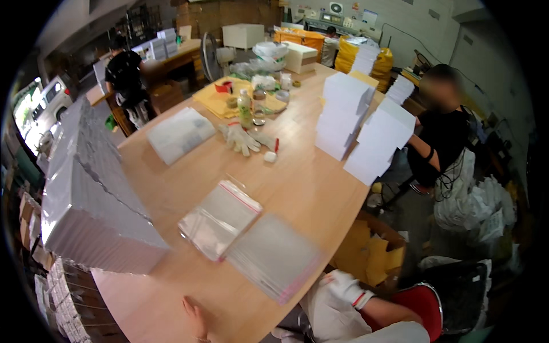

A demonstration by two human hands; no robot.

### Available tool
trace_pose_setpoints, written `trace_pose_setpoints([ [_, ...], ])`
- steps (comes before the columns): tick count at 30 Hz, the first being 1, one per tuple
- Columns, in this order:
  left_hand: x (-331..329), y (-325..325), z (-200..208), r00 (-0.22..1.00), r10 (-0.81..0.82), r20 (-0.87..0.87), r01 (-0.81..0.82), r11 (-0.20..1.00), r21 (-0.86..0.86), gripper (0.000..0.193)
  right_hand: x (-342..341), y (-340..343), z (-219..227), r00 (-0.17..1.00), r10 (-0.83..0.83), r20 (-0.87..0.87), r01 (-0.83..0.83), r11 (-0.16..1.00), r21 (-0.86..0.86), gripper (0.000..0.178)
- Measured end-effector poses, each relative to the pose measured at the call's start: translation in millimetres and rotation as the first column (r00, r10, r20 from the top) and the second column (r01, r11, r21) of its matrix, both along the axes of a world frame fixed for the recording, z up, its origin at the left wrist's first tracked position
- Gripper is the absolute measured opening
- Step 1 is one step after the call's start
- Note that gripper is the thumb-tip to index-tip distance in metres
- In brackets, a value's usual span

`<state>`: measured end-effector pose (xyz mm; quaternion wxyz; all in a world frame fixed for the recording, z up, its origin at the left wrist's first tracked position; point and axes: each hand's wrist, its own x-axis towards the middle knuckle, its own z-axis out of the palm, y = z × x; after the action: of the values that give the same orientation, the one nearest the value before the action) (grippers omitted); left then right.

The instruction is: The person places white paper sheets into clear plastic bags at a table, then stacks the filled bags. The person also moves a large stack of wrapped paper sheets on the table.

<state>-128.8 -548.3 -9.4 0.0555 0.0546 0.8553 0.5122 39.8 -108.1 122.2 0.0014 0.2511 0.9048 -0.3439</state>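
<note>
At the table's near edge my bare left hand (195, 318) rests on the wood, fingers stretched out, holding nothing I can see. My right hand (345, 289), in a white glove with a red-trimmed cuff, is over my light-coloured lap beside the table edge; its fingers are blurred and partly hidden. Between and beyond my hands lie two stacks of clear plastic bags: one stack (275, 255) near the right edge, the other (222, 220) with a red strip along its top. To the left stands a long, tall stack of plastic-wrapped white packs (103, 228).
White gloves (240, 139), a bottle (245, 108), tape rolls and yellow sheets lie farther up the table (297, 188). White paper stacks (343, 114) stand at the right, by a seated person (443, 123). Below the right edge is an open carton (372, 248); a red chair (420, 308) is close by.
</note>
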Motion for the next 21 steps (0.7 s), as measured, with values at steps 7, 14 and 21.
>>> trace_pose_setpoints([
  [7,5,30,33,0.999,0.041,0.004,-0.037,0.934,-0.355,0.059,197,101,-22,0.343,-0.097,0.934,-0.43,0.868,0.249,0.04],
  [14,4,45,72,0.991,0.015,0.13,0.038,0.916,-0.4,0.065,257,145,-73,0.162,0.109,0.981,-0.43,0.902,-0.029,0.037],
  [21,9,94,102,0.789,0.214,-0.575,-0.438,0.852,-0.285,0.05,138,278,-86,0.549,0.155,0.822,-0.49,0.856,0.166,0.032],
])
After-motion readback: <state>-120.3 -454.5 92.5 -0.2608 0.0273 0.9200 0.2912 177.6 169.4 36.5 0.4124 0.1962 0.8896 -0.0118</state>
